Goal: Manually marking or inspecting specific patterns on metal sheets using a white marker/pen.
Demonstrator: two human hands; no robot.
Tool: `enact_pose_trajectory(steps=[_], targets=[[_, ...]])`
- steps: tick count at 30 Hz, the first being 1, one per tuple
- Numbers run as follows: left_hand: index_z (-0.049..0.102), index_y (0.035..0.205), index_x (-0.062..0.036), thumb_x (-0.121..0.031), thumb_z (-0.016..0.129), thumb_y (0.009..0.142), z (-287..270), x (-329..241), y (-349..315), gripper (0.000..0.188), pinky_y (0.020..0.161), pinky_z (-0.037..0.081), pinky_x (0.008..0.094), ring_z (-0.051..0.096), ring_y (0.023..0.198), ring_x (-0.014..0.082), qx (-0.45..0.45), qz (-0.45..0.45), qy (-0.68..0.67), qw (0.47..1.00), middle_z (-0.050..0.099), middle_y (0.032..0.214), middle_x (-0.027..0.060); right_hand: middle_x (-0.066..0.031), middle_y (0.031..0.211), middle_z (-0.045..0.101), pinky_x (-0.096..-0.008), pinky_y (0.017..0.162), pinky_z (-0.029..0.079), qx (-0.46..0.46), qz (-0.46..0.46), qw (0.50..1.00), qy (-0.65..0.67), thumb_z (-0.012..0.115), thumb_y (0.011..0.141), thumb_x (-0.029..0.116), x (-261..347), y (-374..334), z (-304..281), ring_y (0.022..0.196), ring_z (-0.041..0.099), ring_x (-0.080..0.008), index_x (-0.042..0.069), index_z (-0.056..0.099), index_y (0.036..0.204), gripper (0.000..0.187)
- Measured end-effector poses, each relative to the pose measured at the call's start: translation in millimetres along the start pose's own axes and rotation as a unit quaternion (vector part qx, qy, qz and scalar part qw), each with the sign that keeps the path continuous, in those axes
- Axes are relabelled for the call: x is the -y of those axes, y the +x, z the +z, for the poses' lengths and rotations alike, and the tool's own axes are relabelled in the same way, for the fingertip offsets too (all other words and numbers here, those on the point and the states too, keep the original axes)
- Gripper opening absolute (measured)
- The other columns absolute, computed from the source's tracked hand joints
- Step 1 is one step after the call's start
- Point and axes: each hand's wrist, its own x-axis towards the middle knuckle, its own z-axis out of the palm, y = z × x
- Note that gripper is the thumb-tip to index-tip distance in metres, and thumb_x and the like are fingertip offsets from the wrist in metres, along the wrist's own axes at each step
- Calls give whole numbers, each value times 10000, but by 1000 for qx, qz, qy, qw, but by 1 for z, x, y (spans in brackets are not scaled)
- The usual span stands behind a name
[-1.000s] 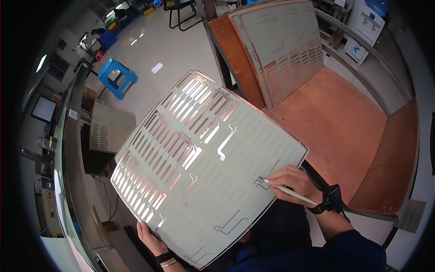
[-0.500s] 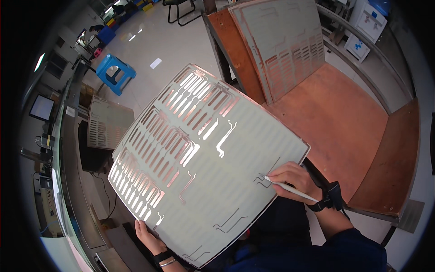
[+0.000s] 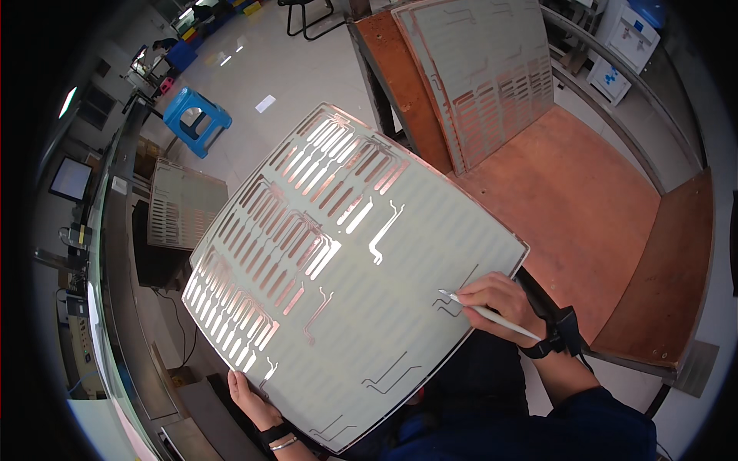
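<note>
A large pale grey-green circuit board panel [image 3: 384, 307] with shiny copper traces lies tilted in front of me, over my lap. My left hand [image 3: 252, 401] grips its lower left edge, with the thumb on top and the other fingers hidden underneath. At the right part of the panel, my right hand [image 3: 500, 306] pinches a slim white pen-shaped tool [image 3: 503, 321]. The tool's tip rests on or just above the panel, beside some thin dark trace lines. From this view I cannot make out exactly what kind of tip it has.
To the right stands a copper-brown wooden rack [image 3: 576, 200] with similar panels [image 3: 500, 100] leaning in it and a curved metal rail behind. Another panel [image 3: 184, 203] stands at the left, near a long bench. A blue stool [image 3: 197, 119] and a water dispenser [image 3: 624, 50] are farther off.
The tool's tip and my right fingers have shifted very slightly up along the trace lines. The left hand keeps its hold, and the view has moved a little.
</note>
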Motion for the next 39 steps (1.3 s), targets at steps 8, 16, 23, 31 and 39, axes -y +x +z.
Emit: enact_pose_trajectory(steps=[8, 16, 23, 31, 39], targets=[[542, 1222, 60, -124, 432, 1021, 2, 0, 0, 294, 865, 448, 270, 584, 972, 129, 2, 5, 3, 1000, 639, 1114, 91, -98, 901, 699, -329, 686, 496, -11, -1, 1000, 12, 725, 745, -16, 0, 0, 0, 758, 662, -242, 46, 643, 886, 174], [544, 1220, 63, -120, 440, 1019, 3, -2, -1, 290, 870, 449, 274, 582, 978, 132, -9, 1, 6, 1000, 636, 1123, 93, -96, 901, 699, -327, 682, 500, -10, -4, 1000, 14, 723, 739, -21, -1, 1, -1, 755, 662, -239, 45, 643, 874, 170], [541, 1225, 65, -117, 436, 1022, 2, 0, 0, 292, 879, 452, 278, 589, 992, 140, -3, 2, 5, 1000, 633, 1140, 96, -80, 923, 693, -336, 709, 507, 2, 4, 1000, 6, 741, 741, -21, -1, -1, -1, 790, 660, -244, 46, 648, 927, 218], [540, 1224, 64, -110, 424, 1021, 5, -2, -1, 292, 882, 452, 279, 589, 990, 138, -8, 6, 5, 1000, 633, 1129, 97, -84, 903, 702, -325, 683, 494, -10, 4, 1000, 0, 728, 728, -34, -1, 2, 2, 751, 662, -230, 53, 654, 901, 208], [530, 1240, 64, -118, 422, 1025, 5, -2, -2, 302, 875, 453, 277, 586, 986, 135, -10, 3, 9, 1000, 631, 1132, 96, -87, 910, 704, -325, 661, 482, -18, 2, 1000, -12, 728, 729, -29, 1, 6, 4, 730, 656, -227, 49, 652, 902, 205]])
